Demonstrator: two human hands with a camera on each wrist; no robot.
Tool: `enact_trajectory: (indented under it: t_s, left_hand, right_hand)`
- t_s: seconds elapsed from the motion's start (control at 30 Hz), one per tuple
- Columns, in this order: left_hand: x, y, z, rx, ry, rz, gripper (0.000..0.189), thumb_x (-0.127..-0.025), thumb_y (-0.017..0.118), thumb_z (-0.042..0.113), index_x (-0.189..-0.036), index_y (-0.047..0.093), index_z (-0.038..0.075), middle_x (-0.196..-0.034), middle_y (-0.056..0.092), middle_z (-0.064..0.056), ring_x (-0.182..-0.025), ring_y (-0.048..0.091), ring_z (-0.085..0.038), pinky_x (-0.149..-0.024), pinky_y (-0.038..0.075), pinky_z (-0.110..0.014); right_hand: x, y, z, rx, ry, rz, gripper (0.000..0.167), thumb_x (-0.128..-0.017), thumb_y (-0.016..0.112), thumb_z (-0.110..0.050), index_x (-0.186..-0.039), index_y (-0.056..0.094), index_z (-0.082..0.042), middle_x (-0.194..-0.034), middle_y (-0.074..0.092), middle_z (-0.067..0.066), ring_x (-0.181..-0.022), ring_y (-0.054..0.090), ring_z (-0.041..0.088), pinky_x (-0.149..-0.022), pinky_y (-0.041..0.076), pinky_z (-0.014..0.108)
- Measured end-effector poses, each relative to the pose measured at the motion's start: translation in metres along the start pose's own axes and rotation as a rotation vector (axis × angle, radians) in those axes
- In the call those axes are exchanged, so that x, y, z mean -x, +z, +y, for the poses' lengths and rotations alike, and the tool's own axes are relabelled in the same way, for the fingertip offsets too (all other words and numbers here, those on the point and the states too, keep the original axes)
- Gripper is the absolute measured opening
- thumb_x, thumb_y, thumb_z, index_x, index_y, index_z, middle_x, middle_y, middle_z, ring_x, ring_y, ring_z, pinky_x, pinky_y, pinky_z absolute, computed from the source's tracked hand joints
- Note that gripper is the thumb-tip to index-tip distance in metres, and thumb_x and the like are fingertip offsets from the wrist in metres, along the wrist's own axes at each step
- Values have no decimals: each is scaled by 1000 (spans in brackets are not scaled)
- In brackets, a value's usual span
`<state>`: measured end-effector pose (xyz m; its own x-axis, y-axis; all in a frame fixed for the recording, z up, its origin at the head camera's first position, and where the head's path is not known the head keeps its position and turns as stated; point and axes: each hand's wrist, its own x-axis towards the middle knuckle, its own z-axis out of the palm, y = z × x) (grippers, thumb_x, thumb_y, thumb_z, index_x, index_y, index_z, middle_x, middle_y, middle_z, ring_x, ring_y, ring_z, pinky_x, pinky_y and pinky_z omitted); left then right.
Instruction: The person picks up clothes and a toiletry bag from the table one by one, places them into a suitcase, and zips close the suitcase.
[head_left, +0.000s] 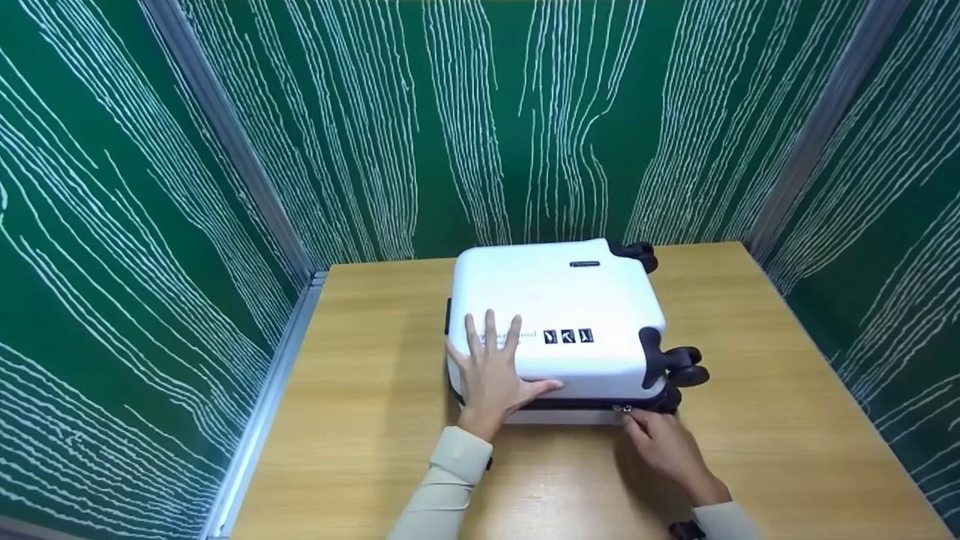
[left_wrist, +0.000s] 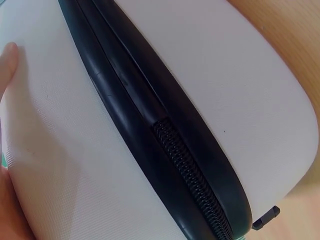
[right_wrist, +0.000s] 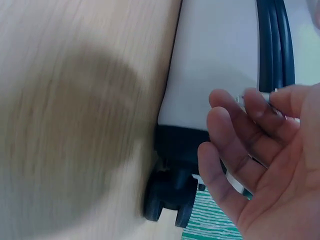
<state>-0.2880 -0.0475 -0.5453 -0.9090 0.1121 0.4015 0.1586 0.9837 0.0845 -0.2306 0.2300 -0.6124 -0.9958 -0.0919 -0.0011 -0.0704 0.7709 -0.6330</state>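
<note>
A white hard-shell suitcase (head_left: 555,300) lies flat on the table, its black wheels (head_left: 686,366) to the right. With fingers spread, my left hand (head_left: 491,375) rests on the top shell near the front left corner. Along the front side runs the black zipper (left_wrist: 187,177), its teeth showing at one end in the left wrist view. My right hand (head_left: 667,442) is at the front right, where thumb and forefinger pinch a metal zipper pull (head_left: 627,409). In the right wrist view its other fingers (right_wrist: 222,127) curl loosely beside the suitcase's side, partly hiding the pull.
The wooden table (head_left: 360,360) extends around the suitcase on the left, right and front. Green panels (head_left: 525,135) with white wavy lines stand behind and at both sides, joined by grey metal posts (head_left: 247,142). Three small black labels (head_left: 568,336) mark the top shell.
</note>
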Motion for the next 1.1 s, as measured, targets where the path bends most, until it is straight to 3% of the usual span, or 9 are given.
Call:
enact_trajectory:
  t_s: [0.2,0.3,0.37,0.5,0.67,0.8,0.93,1.1]
  left_hand:
    - [0,-6,1,14,0,-23,124,-59,46,105,-161,31,36,-170,25,-12,-156,17,-48,-111,16,-83]
    - [0,-7,-3,10,12,-37,120,-62,43,104,-161,30,36,-171,23,-11,-157,16,-47,-111,17,-82]
    - [0,-7,-8,20,21,-51,116,-66,39,103,-161,29,37,-171,22,-8,-158,15,-45,-112,18,-81]
    - [1,-11,-23,107,29,-89,105,-74,36,99,-160,30,39,-172,22,-1,-160,13,-36,-115,20,-77]
    - [3,-18,-51,237,7,-131,90,-85,35,91,-158,37,37,-171,26,0,-159,19,-33,-116,22,-76]
    - [1,-23,-76,277,-68,-119,84,-90,36,85,-156,41,33,-168,32,-6,-155,28,-38,-116,24,-75]
    - [-3,-27,-99,299,-171,-100,80,-93,40,79,-156,43,30,-167,34,-11,-154,30,-40,-117,24,-73]
    - [-7,-32,-123,321,-244,-107,79,-93,46,76,-157,42,30,-167,32,-14,-155,26,-42,-120,16,-73]
  right_hand:
    - [5,-12,4,43,16,30,22,-104,57,-28,-95,71,-15,-81,65,-2,-74,54,16,-66,42,37]
    - [9,-22,6,54,20,94,21,-104,57,-30,-102,73,-16,-88,71,1,-77,58,17,-67,45,38]
    - [12,-29,7,51,8,145,22,-104,57,-30,-100,72,-14,-83,69,3,-72,57,18,-63,42,36]
    - [19,-45,4,37,-34,290,24,-103,59,-30,-99,73,-11,-79,70,4,-68,57,16,-61,42,32]
    - [22,-63,2,6,-116,542,14,-96,68,-18,-92,75,-8,-74,71,6,-63,56,10,-60,41,20]
    - [18,-77,3,-26,-193,684,6,-88,72,-8,-88,72,-2,-83,70,13,-77,60,21,-73,38,20]
    - [10,-91,4,-29,-209,681,20,-85,75,-8,-101,69,2,-109,65,24,-102,53,41,-84,36,45]
    - [-3,-104,0,62,-133,546,47,-90,74,-28,-129,63,-3,-142,52,28,-123,43,52,-93,34,67]
